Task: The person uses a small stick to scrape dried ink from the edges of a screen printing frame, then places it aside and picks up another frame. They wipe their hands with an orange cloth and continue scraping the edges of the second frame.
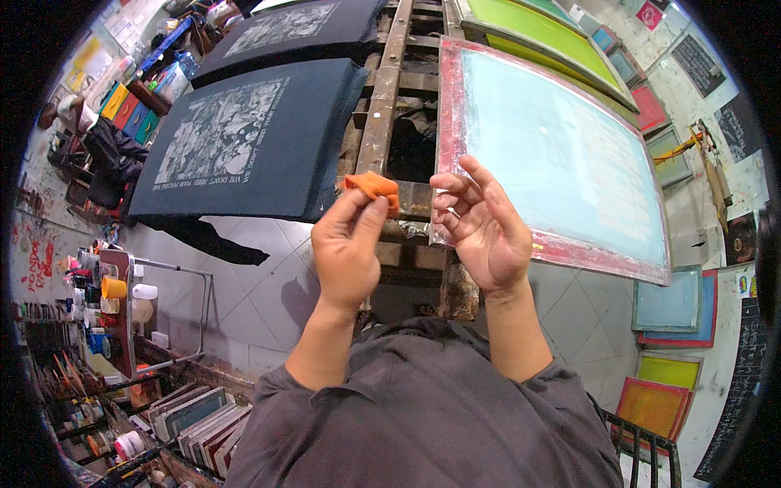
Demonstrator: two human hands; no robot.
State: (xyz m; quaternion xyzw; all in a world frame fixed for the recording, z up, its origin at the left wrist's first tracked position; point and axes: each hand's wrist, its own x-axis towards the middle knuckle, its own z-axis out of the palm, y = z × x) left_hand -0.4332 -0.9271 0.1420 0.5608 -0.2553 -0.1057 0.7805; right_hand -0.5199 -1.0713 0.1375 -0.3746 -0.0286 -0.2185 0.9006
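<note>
Orange cloth [373,186] in left grip [348,244]

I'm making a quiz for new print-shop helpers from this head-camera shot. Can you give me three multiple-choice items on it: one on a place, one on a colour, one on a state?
1. Where is the framed screen with the pale blue mesh?
A. In front of the person, to the right
B. Flat on the floor tiles
C. Under the dark shirts

2. What colour is the small cloth?
A. White
B. Orange
C. Green

3. How does the left hand stand?
A. Open and empty
B. Resting on a shirt
C. Pinching the cloth

Answers:
1 A: the screen sits on the right of the rack, just beyond the right hand.
2 B: the cloth is plainly orange.
3 C: the left hand grips the cloth between thumb and fingers, beside the printed dark shirt.
</note>
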